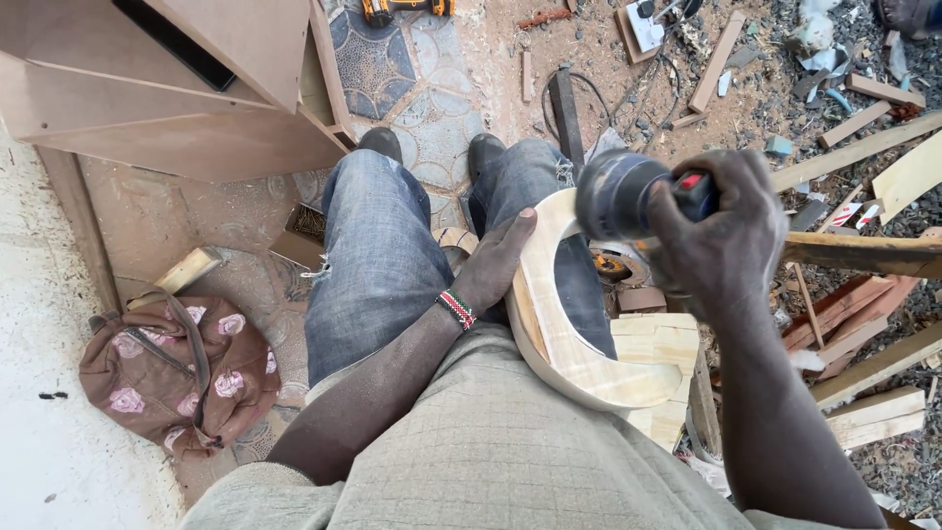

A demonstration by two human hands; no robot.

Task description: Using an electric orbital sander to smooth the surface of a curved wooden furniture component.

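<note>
Wood is the workpiece: a pale curved wooden piece (564,334), C-shaped, rests against my right thigh, its inner opening facing away from me. My left hand (496,260) lies flat against its outer edge, fingers extended and pressed to the rim, not curled around anything. A beaded wristband (457,309) sits on that wrist.

My right hand (721,231) is clenched around the body of a dark blue angle grinder (628,196), thumb near its red switch. The tool head sits at the upper end of the curved piece; the disc itself is mostly hidden behind the tool body, so I cannot tell whether it touches the wood. A long wooden plank (863,253) runs to the right just behind my right hand.

Surroundings: both legs are in blue jeans (378,250), shoes on a patterned tiled floor (417,83). A brown bag with pink flowers (177,368) lies on the ground to my left, well apart from the workpiece. A brown board cabinet (177,88) stands at upper left. Wood offcuts (873,373) are scattered on the dirt to the right. A yellow power tool (407,10) lies at the top edge.
</note>
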